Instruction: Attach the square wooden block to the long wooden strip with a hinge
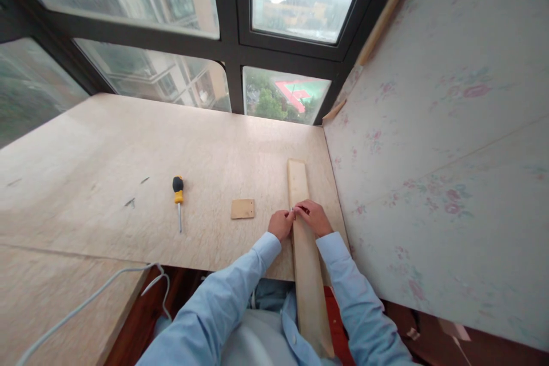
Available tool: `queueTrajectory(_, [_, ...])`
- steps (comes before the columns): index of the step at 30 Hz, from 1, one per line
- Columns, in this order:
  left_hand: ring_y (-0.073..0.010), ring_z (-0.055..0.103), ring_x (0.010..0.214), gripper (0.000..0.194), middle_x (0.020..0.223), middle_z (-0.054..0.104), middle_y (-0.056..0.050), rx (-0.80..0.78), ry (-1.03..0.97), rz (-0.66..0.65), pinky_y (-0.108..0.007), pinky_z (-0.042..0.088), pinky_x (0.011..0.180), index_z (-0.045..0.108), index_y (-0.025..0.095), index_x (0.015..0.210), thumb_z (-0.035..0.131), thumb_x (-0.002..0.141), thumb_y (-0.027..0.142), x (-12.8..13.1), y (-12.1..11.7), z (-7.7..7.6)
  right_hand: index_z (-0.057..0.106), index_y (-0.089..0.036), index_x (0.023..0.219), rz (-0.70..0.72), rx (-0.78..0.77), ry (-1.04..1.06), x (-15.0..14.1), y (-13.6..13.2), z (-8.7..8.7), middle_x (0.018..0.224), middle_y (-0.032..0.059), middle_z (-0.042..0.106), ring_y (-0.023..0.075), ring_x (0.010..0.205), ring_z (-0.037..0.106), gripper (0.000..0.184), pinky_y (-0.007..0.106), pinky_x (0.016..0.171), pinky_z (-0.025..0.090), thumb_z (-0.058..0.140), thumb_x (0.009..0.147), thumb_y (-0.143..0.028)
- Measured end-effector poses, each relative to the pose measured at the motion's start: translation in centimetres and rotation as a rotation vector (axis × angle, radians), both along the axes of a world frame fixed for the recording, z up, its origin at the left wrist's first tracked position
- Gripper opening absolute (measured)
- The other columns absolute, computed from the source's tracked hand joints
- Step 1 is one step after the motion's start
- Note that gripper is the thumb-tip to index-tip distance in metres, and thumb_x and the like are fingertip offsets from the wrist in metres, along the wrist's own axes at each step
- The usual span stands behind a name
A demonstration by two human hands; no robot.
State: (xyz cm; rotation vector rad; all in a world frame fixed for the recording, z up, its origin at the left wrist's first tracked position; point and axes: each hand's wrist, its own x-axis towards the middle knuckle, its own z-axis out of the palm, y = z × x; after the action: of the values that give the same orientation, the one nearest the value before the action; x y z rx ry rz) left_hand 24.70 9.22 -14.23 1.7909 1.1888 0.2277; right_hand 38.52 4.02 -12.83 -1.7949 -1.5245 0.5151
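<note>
A long pale wooden slat (305, 263) lies on the tabletop (128, 160) and runs from near the window toward my lap, past the table's front edge. My left hand (281, 224) and my right hand (314, 217) meet over the slat near its middle. Both are closed in a pinch on a tiny metal piece (293, 209) that I cannot name; something dark shows at the right fingertips. A small rectangular wood piece (242, 209) lies just left of my left hand. A screwdriver (178, 199) with a black and yellow handle lies farther left.
Large windows (274, 6) stand behind the table. A flower-patterned board (441, 143) leans along the right side, close to the slat. A white cable (98, 291) hangs off the lower left surface. Dark wood shows below the table's front edge.
</note>
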Motion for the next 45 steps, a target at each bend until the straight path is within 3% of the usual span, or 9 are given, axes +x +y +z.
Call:
queueTrajectory(5, [-0.0176, 0.062, 0.065, 0.045, 0.065, 0.066, -0.005, -0.133, -0.065, 0.028, -0.024, 0.041, 0.057, 0.073, 0.012, 0.08, 0.046, 0.092, 0.046, -0.3, 0.1, -0.1, 0.07, -0.021, 0.079, -0.059, -0.024, -0.009, -0.6, -0.1, 0.6, 0.082, 0.0057, 0.07, 0.0196, 0.079, 0.064, 0.025, 0.032, 0.075, 0.05, 0.054, 0.089, -0.037])
queueTrajectory(10, [-0.0184, 0.064, 0.069, 0.041, 0.069, 0.068, -0.007, -0.156, -0.085, 0.04, -0.024, 0.044, 0.059, 0.072, 0.012, 0.08, 0.05, 0.091, 0.045, -0.6, -0.1, 0.4, 0.069, -0.02, 0.085, -0.16, -0.035, 0.006, -0.9, -1.2, 0.9, 0.088, 0.0073, 0.071, 0.0205, 0.081, 0.065, 0.033, 0.033, 0.072, 0.052, 0.048, 0.09, -0.044])
queueTrajectory(17, [-0.0185, 0.065, 0.069, 0.039, 0.07, 0.068, -0.006, -0.279, -0.179, 0.07, -0.025, 0.049, 0.059, 0.07, 0.012, 0.077, 0.054, 0.089, 0.046, -0.9, -0.1, 0.7, 0.065, -0.015, 0.106, -0.377, -0.009, -0.001, -1.4, -3.0, -1.4, 0.111, 0.0167, 0.061, 0.0292, 0.103, 0.059, 0.043, 0.043, 0.079, 0.053, 0.06, 0.075, -0.045])
queueTrajectory(22, [-0.0172, 0.066, 0.067, 0.035, 0.077, 0.069, -0.008, -0.315, -0.217, 0.083, -0.022, 0.05, 0.053, 0.069, 0.011, 0.079, 0.054, 0.09, 0.041, -0.6, 0.0, 0.2, 0.066, -0.018, 0.104, -0.393, -0.003, 0.008, -1.6, -2.9, -3.0, 0.119, 0.0155, 0.059, 0.0301, 0.118, 0.051, 0.039, 0.049, 0.092, 0.048, 0.065, 0.071, -0.04])
queueTrajectory(28, [-0.0157, 0.065, 0.063, 0.03, 0.084, 0.071, -0.009, -0.364, -0.239, 0.104, -0.02, 0.049, 0.046, 0.067, 0.01, 0.083, 0.053, 0.09, 0.035, -0.3, 0.0, -0.3, 0.066, -0.02, 0.103, -0.416, 0.024, 0.02, -1.5, -2.7, -3.9, 0.122, 0.0146, 0.055, 0.0287, 0.122, 0.047, 0.034, 0.052, 0.107, 0.036, 0.065, 0.073, -0.036])
queueTrajectory(45, [-0.0175, 0.067, 0.067, 0.028, 0.082, 0.071, -0.01, -0.348, -0.173, 0.137, -0.02, 0.049, 0.045, 0.067, 0.011, 0.081, 0.055, 0.085, 0.036, 0.1, 0.0, -0.4, 0.065, -0.024, 0.104, -0.416, 0.043, 0.07, -2.2, -2.9, -4.5, 0.129, 0.0127, 0.048, 0.0291, 0.125, 0.044, 0.034, 0.052, 0.109, 0.034, 0.065, 0.072, -0.033])
